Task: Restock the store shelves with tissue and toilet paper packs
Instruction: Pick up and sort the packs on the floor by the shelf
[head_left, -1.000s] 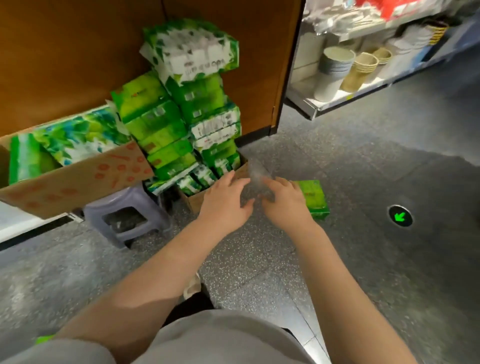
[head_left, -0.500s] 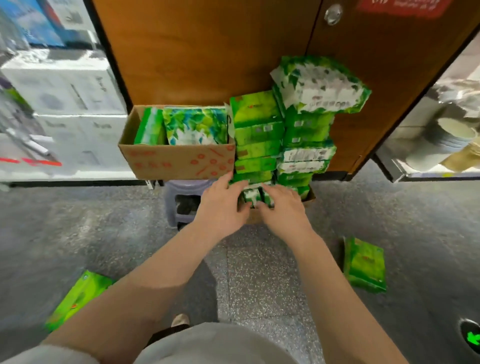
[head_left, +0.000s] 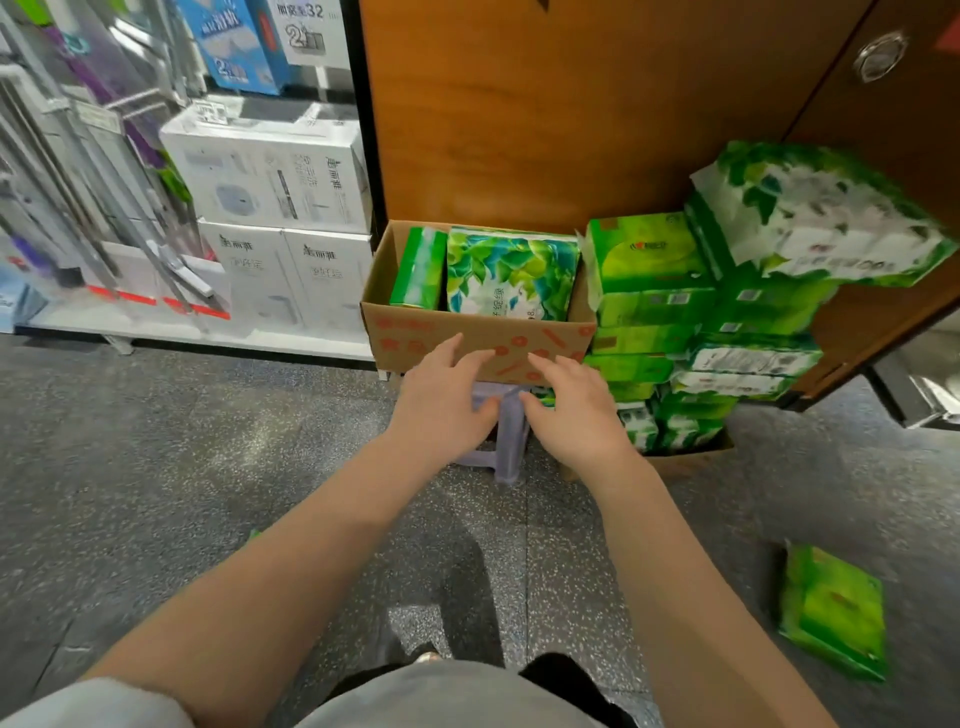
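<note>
My left hand (head_left: 441, 400) and right hand (head_left: 576, 410) hover released, holding nothing, before the cardboard box (head_left: 478, 338); I should grip its sides evenly.

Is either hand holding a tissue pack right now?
No. The left hand and right hand reach, fingers spread, toward the cardboard box, gripping nothing.

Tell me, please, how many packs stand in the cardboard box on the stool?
2 visible: a narrow green pack at the left of the box and a wide leaf-print pack beside it; others may be hidden behind.
</note>
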